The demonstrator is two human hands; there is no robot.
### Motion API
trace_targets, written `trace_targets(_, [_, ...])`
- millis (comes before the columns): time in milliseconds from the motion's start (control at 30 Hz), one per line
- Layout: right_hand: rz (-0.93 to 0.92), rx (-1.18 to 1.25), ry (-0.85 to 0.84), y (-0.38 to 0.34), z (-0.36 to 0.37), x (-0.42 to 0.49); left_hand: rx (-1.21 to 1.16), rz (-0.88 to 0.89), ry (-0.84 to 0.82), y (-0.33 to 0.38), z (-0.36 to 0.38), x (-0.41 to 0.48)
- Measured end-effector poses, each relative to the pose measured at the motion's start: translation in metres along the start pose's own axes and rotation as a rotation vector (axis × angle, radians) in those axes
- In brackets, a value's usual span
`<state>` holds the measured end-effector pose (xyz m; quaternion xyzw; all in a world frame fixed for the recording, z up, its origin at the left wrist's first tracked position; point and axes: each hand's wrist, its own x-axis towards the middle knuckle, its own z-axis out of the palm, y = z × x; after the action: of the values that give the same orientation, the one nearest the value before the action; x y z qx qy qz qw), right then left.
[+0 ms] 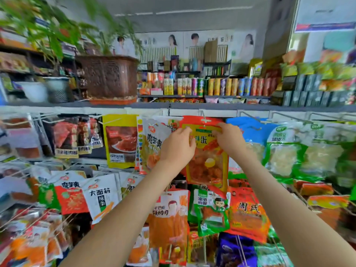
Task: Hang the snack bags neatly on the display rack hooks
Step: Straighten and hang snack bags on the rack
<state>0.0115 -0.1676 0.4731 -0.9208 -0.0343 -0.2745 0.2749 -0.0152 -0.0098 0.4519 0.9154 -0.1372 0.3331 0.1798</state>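
Note:
A red and yellow snack bag [207, 162] hangs at the top row of the display rack, its white hang hole at a metal hook [203, 114]. My left hand [178, 146] pinches the bag's upper left edge. My right hand [230, 140] grips its upper right corner. Both arms reach up from below. Whether the hook passes fully through the hole is unclear in the blur.
Neighbouring bags hang close on both sides: a white and orange bag [152, 145] to the left, a blue bag [248, 128] to the right, green bags [283, 151] further right. More snack bags fill the lower hooks. A potted plant [107, 78] stands on the shelf above.

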Motion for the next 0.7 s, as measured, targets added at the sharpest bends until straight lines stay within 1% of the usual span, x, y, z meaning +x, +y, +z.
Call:
trace_targets(67, [-0.040, 0.084, 0.051, -0.005, -0.011, -0.010, -0.008, 0.008, 0.028, -0.003, -0.001, -0.003])
trace_targets(167, [-0.092, 0.129, 0.028, -0.014, -0.030, -0.025, -0.010, 0.045, 0.109, -0.004, -0.007, -0.005])
trace_targets(233, [-0.116, 0.152, 0.001, -0.020, -0.039, -0.034, -0.036, 0.069, 0.101, -0.003, -0.012, -0.002])
trace_targets(300, [-0.154, 0.173, -0.033, -0.022, -0.042, -0.045, -0.137, 0.111, 0.075, -0.005, -0.017, -0.004])
trace_targets(367, [-0.174, 0.156, -0.103, -0.018, -0.037, -0.056, -0.242, 0.101, -0.002, -0.009, -0.021, -0.015])
trace_targets(467, [-0.223, 0.104, -0.217, -0.009, -0.017, -0.077, -0.216, 0.051, -0.151, -0.019, -0.015, -0.043])
trace_targets(533, [-0.261, 0.091, -0.278, -0.003, 0.004, -0.090, -0.218, 0.044, -0.204, -0.027, -0.007, -0.063])
trace_targets(600, [-0.251, 0.130, -0.351, 0.002, 0.032, -0.106, -0.211, 0.019, -0.256, -0.037, 0.004, -0.084])
trace_targets(700, [-0.225, 0.181, -0.418, 0.007, 0.077, -0.131, -0.133, 0.000, -0.334, -0.054, 0.021, -0.114])
